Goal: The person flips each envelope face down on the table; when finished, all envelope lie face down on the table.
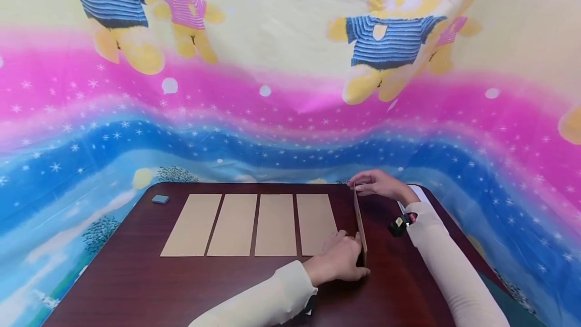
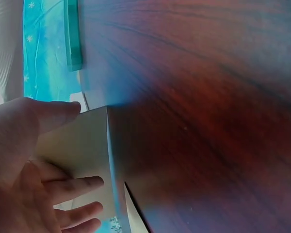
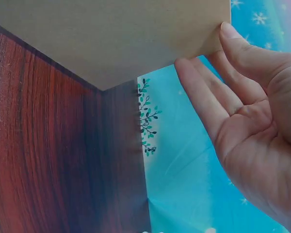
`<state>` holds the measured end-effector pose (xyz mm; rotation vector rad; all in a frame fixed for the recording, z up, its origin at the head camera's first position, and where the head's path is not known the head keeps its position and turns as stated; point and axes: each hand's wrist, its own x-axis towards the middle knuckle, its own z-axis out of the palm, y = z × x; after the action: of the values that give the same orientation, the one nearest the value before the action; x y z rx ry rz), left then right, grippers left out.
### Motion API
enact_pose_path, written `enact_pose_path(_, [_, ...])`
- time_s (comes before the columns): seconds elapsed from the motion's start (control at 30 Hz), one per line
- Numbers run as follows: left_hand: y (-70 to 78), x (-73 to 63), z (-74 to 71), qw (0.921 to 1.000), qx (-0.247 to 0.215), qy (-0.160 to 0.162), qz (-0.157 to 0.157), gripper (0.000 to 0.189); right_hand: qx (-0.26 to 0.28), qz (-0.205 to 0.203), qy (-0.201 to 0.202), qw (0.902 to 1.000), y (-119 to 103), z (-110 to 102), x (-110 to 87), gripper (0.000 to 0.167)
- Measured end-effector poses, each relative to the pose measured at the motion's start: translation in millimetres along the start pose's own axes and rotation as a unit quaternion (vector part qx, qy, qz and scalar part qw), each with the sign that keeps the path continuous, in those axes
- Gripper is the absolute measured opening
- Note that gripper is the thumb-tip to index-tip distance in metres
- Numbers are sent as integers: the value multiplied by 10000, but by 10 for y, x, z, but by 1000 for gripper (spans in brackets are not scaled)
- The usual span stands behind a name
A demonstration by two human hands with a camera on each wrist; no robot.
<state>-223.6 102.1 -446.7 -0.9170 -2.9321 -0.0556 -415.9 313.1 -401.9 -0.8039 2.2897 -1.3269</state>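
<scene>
A brown kraft card (image 1: 359,223), maybe a thin stack, stands on its long edge on the table, seen almost edge-on in the head view. At its near end the left hand (image 1: 340,257) holds it, thumb by the near edge and fingers along its left face. The right hand (image 1: 379,184) pinches the far end; in the right wrist view its thumb and fingertips meet at the card's (image 3: 111,39) edge. To the left, several matching kraft cards (image 1: 231,225) lie flat in a row, the rightmost partly covered by the left hand.
A small blue block (image 1: 160,199) sits at the table's (image 1: 136,276) far left corner. Something white (image 1: 418,193) lies under the right forearm at the far right. A dark green object (image 1: 504,296) is at the right edge. A printed cloth (image 1: 281,130) hangs behind the table.
</scene>
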Motion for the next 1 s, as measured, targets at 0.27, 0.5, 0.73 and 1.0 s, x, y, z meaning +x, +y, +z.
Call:
enact_pose_path(0.27, [-26,-4,51,9998,-161,62,108,85,314,81,18,9995,117,-4,-31,36])
enact_pose_path(0.5, [-61,15,-21,9962,-762,82,-411,105,388,20,-3,9992,161,-18,-41,40])
enact_pose_path(0.73, [-62,9,-109,9894,-1112,894,-286,112,216,50,-48,9997,161,-25,-42,40])
enact_pose_path(1.0, [-46,-1,-131,9783,-1056,1723,461,76,281,89,-101,9995,152,-16,-68,48])
